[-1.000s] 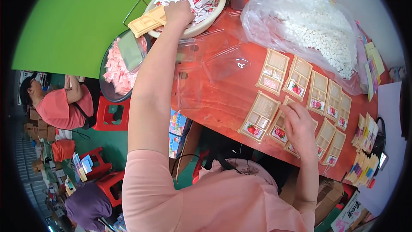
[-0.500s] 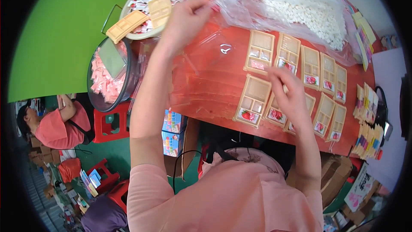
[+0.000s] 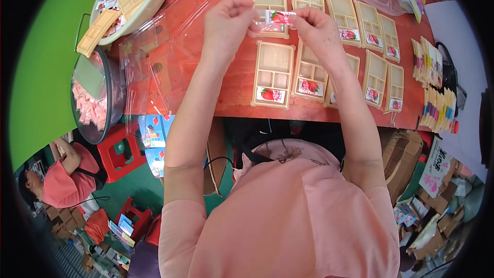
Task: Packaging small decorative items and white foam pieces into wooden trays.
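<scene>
I'm pinching the probably light, slippery strawberry-print packet (image 3: 280,18) by its right end in my right grip (image 3: 319,32), my left grip (image 3: 225,28) hovering, its hold unclear.

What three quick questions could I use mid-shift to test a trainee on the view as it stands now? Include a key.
1. True or false: the person's left hand is nearer than the right hand to the cream-coloured round basin.

2. The dark round tub contains: (a) loose white pellets; (b) small pink packets; (c) shredded green filler.

3. Fill in: the right hand's fingertips pinch one end of a small white packet printed with a red ____.

Key: 1. True. 2. b. 3. Strawberry.
</scene>
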